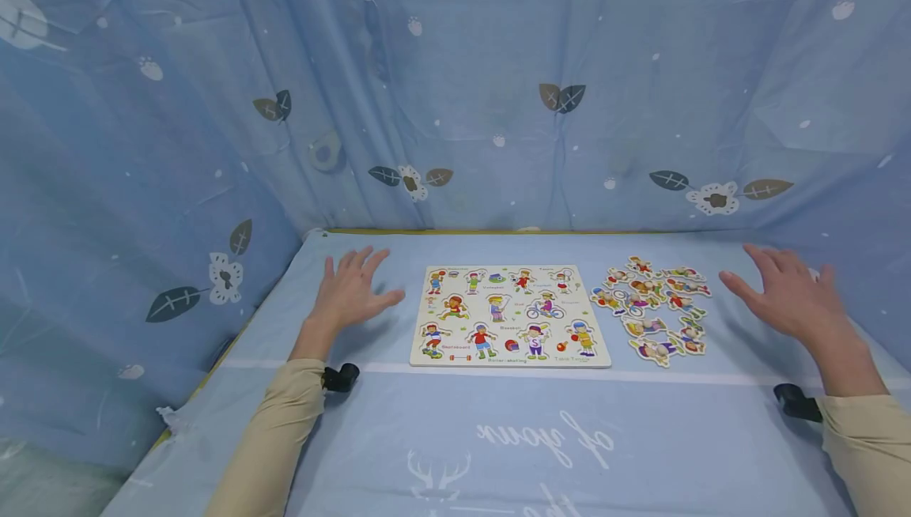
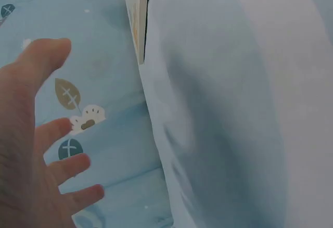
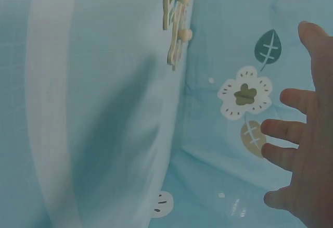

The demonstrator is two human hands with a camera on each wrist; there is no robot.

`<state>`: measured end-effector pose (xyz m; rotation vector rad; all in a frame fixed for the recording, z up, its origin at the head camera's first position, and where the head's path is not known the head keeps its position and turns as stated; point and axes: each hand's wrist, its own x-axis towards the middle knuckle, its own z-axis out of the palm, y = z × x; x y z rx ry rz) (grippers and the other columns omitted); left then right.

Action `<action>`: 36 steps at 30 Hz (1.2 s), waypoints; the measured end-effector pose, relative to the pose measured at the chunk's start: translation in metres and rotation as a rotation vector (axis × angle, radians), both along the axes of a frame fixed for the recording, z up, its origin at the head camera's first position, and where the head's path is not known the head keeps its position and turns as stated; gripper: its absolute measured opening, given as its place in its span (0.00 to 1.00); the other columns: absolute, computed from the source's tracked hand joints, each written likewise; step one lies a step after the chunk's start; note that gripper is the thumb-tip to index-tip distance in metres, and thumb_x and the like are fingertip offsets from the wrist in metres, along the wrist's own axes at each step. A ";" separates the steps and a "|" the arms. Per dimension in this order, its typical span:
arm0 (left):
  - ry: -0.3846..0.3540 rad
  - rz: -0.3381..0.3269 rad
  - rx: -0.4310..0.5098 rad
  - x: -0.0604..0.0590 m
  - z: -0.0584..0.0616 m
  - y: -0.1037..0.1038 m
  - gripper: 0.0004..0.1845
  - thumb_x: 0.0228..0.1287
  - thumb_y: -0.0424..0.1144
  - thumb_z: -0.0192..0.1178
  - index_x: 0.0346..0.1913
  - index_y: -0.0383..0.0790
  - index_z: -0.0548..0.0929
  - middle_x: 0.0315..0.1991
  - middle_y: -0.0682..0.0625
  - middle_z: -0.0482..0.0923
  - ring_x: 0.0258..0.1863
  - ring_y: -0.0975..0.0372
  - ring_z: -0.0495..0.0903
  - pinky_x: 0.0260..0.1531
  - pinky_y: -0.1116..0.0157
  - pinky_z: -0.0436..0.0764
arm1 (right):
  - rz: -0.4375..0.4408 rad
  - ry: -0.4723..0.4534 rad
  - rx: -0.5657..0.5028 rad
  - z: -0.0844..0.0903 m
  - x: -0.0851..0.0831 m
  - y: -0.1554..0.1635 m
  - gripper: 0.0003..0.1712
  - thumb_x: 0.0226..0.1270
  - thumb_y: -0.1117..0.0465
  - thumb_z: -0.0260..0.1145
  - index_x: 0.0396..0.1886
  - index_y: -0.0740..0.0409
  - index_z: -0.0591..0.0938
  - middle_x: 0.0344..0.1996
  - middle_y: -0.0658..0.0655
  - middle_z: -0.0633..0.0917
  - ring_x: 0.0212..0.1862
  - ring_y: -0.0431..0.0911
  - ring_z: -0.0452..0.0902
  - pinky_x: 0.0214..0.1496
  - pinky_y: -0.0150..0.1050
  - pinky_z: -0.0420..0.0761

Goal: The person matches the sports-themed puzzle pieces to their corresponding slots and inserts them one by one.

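Puzzle board [image 1: 509,316], a wooden peg type printed with sports figures, lies flat on the blue cloth-covered table [image 1: 498,438], between the two hands. Its left edge sits just beyond the thumb tip of the left hand [image 1: 350,292]; the board's edge [image 2: 139,20] shows in the left wrist view, past the fingertips. Left hand: fingers straight and spread, palm down, holding nothing. Loose puzzle pieces [image 1: 653,307] lie in a cluster just right of the board, near the thumb of the right hand [image 1: 790,296]; several pieces [image 3: 177,14] stand beyond that hand's fingertips in the right wrist view. Right hand: fingers extended and spread, holding nothing. Blue leaf-print curtain [image 1: 455,90] hangs behind the table, beyond all fingertips
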<state>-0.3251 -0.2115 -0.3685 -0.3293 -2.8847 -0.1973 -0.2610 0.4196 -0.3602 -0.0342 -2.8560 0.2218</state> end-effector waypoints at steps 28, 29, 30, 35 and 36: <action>-0.224 -0.019 0.062 0.000 -0.005 0.008 0.48 0.59 0.65 0.61 0.78 0.52 0.57 0.74 0.41 0.61 0.69 0.41 0.64 0.59 0.37 0.70 | 0.112 -0.167 -0.053 0.002 -0.006 -0.012 0.47 0.73 0.33 0.49 0.71 0.70 0.62 0.65 0.84 0.59 0.65 0.79 0.51 0.62 0.81 0.39; -0.230 -0.021 0.064 0.000 -0.006 0.008 0.48 0.59 0.65 0.61 0.78 0.52 0.57 0.74 0.41 0.60 0.69 0.41 0.64 0.59 0.37 0.70 | 0.115 -0.172 -0.052 0.002 -0.007 -0.013 0.47 0.73 0.33 0.49 0.71 0.70 0.62 0.65 0.84 0.60 0.65 0.79 0.51 0.62 0.82 0.39; -0.236 -0.023 0.064 0.000 -0.006 0.008 0.48 0.59 0.65 0.61 0.78 0.52 0.56 0.74 0.41 0.60 0.69 0.41 0.64 0.59 0.37 0.70 | 0.118 -0.178 -0.050 0.002 -0.007 -0.013 0.47 0.74 0.33 0.49 0.71 0.70 0.62 0.65 0.84 0.60 0.65 0.79 0.51 0.62 0.82 0.40; -0.253 -0.029 0.073 0.001 -0.006 0.009 0.48 0.59 0.65 0.61 0.78 0.53 0.55 0.75 0.41 0.59 0.70 0.41 0.63 0.58 0.35 0.69 | 0.143 -0.219 -0.060 0.003 -0.008 -0.017 0.46 0.74 0.34 0.48 0.71 0.70 0.62 0.65 0.83 0.60 0.65 0.79 0.53 0.61 0.80 0.48; -0.253 -0.026 0.072 0.001 -0.006 0.010 0.48 0.59 0.65 0.61 0.78 0.53 0.55 0.75 0.42 0.59 0.70 0.42 0.63 0.58 0.35 0.69 | 0.149 -0.226 -0.065 0.004 -0.008 -0.017 0.46 0.74 0.34 0.48 0.71 0.70 0.62 0.65 0.83 0.60 0.65 0.79 0.54 0.61 0.80 0.50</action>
